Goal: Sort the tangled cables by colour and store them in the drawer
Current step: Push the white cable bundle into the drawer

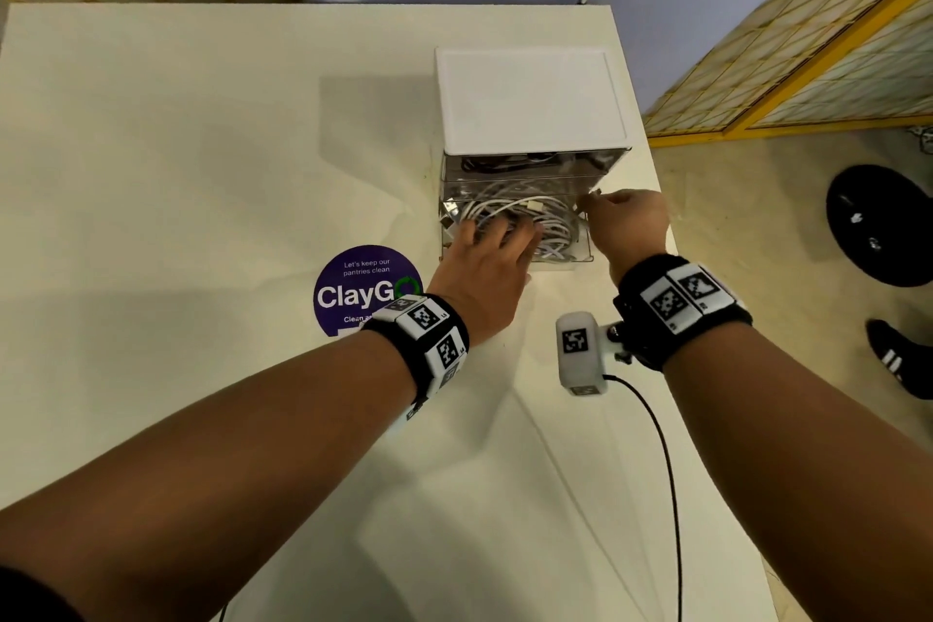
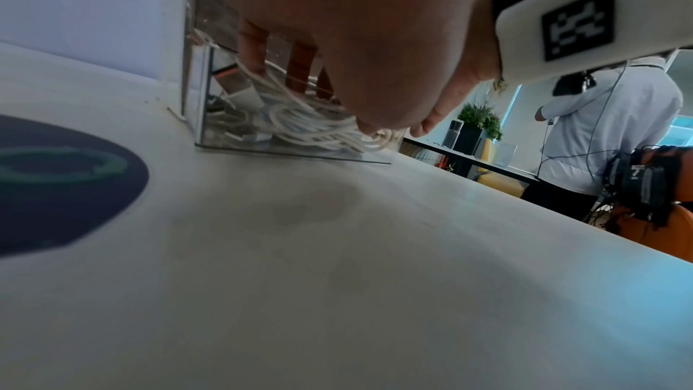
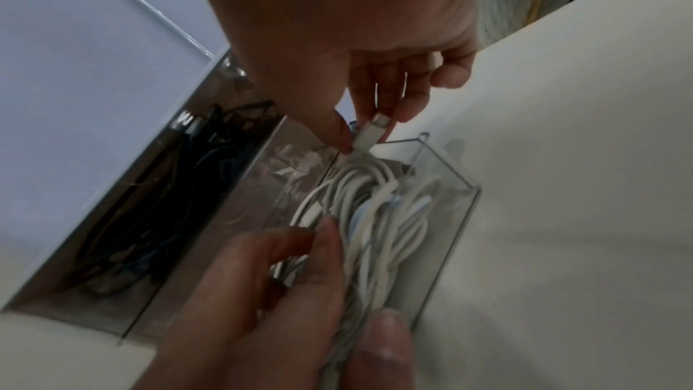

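A white-topped drawer unit (image 1: 530,101) stands on the table. Its lower clear drawer (image 1: 588,248) is pulled out and holds a bundle of white cables (image 1: 535,215). My left hand (image 1: 497,237) lies on the bundle with spread fingers and presses it down, thumb at the drawer's front. My right hand (image 1: 589,200) pinches a white cable plug (image 3: 369,134) between thumb and fingers over the drawer's right rear corner. The shut upper drawer holds black cables (image 1: 510,163). The right wrist view shows the white cables (image 3: 375,218) and black cables (image 3: 157,203) in separate drawers.
A round purple ClayGo sticker (image 1: 353,288) lies on the table left of the drawer. The table's right edge (image 1: 671,237) runs close beside my right hand. A person's black shoe (image 1: 898,359) and a round black object (image 1: 881,222) are on the floor.
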`<control>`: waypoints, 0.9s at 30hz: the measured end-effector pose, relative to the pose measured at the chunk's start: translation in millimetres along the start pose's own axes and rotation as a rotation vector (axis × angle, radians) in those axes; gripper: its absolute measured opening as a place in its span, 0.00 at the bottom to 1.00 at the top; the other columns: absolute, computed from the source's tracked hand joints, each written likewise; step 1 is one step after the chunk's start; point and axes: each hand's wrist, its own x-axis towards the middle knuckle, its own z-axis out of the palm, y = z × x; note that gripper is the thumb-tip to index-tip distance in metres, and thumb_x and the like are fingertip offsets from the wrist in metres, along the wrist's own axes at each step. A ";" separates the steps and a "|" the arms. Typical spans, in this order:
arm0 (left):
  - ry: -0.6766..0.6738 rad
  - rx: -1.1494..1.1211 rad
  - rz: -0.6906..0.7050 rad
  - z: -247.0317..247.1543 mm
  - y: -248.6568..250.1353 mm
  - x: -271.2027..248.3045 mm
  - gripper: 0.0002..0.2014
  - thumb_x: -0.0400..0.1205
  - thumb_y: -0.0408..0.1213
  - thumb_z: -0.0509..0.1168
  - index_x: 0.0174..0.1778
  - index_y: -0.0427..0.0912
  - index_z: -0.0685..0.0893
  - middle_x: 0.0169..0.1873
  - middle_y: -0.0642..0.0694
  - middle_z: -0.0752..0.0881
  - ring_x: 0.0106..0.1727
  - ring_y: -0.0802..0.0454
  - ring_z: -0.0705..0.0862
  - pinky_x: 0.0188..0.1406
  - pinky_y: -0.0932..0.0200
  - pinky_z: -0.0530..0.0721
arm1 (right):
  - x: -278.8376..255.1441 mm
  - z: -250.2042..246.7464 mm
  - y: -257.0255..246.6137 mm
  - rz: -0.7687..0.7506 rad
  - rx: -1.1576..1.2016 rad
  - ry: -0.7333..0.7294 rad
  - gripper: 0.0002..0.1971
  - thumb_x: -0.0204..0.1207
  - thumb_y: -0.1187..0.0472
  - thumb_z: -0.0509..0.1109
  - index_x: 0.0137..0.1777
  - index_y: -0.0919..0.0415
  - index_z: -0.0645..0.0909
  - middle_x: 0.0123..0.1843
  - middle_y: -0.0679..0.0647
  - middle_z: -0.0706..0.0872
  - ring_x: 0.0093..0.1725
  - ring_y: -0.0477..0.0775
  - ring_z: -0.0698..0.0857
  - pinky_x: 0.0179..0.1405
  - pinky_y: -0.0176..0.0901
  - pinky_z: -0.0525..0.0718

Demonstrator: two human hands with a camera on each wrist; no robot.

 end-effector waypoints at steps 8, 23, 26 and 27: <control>-0.028 0.007 -0.006 2.1 0.2 -1.8 0.32 0.87 0.51 0.55 0.86 0.40 0.60 0.80 0.43 0.70 0.71 0.41 0.73 0.68 0.40 0.71 | -2.9 3.1 -1.1 -0.085 -0.211 -0.035 0.20 0.77 0.57 0.74 0.24 0.58 0.74 0.28 0.57 0.79 0.32 0.61 0.77 0.35 0.45 0.73; -0.054 -0.029 -0.023 1.7 1.9 -0.1 0.34 0.85 0.48 0.62 0.86 0.40 0.61 0.80 0.45 0.70 0.69 0.42 0.74 0.66 0.41 0.70 | 7.4 3.2 -23.1 -0.090 -0.480 -0.100 0.17 0.67 0.50 0.78 0.45 0.64 0.82 0.43 0.59 0.89 0.43 0.62 0.88 0.40 0.44 0.85; -0.044 -0.004 -0.002 4.1 0.8 -1.9 0.34 0.86 0.49 0.59 0.86 0.40 0.61 0.80 0.44 0.70 0.70 0.41 0.73 0.67 0.41 0.69 | -5.7 2.7 -10.3 -0.142 -0.299 -0.076 0.14 0.72 0.55 0.73 0.33 0.66 0.86 0.31 0.62 0.89 0.35 0.65 0.88 0.38 0.52 0.89; -0.032 -0.004 0.002 4.2 0.5 -1.8 0.34 0.85 0.49 0.59 0.86 0.39 0.62 0.79 0.43 0.71 0.70 0.41 0.74 0.67 0.40 0.70 | -9.1 0.1 -5.6 -0.147 -0.246 -0.088 0.13 0.73 0.56 0.71 0.33 0.65 0.87 0.29 0.62 0.88 0.34 0.65 0.88 0.38 0.53 0.90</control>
